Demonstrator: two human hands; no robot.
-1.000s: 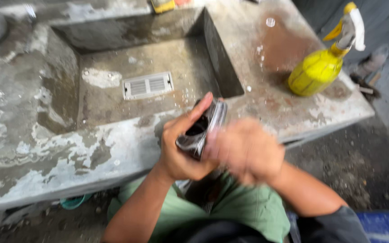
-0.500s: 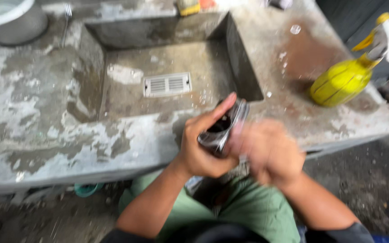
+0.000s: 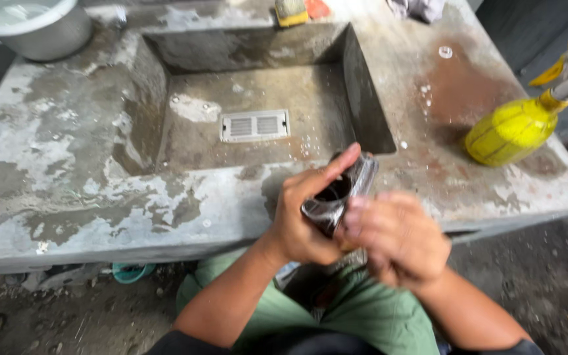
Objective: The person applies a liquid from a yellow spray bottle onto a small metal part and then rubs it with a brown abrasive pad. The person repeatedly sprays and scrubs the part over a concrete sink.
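Note:
My left hand (image 3: 304, 217) grips a dark, shiny object (image 3: 340, 190) that looks like a shoe, its opening facing up, held over the front edge of a concrete sink (image 3: 165, 197). My right hand (image 3: 399, 240) is blurred and pressed against the lower right side of that object; whether it holds anything I cannot tell. Both hands sit above my lap in green trousers (image 3: 356, 315).
The sink basin has a white drain grate (image 3: 255, 125). A yellow spray bottle (image 3: 517, 125) stands on the right ledge. A grey metal bucket (image 3: 31, 26) sits at the back left. A sponge (image 3: 292, 11) and a cloth (image 3: 419, 8) lie along the back edge.
The view has shifted so the sink sits higher and more to the left. My right hand keeps moving against the dark object while my left hand holds it in place.

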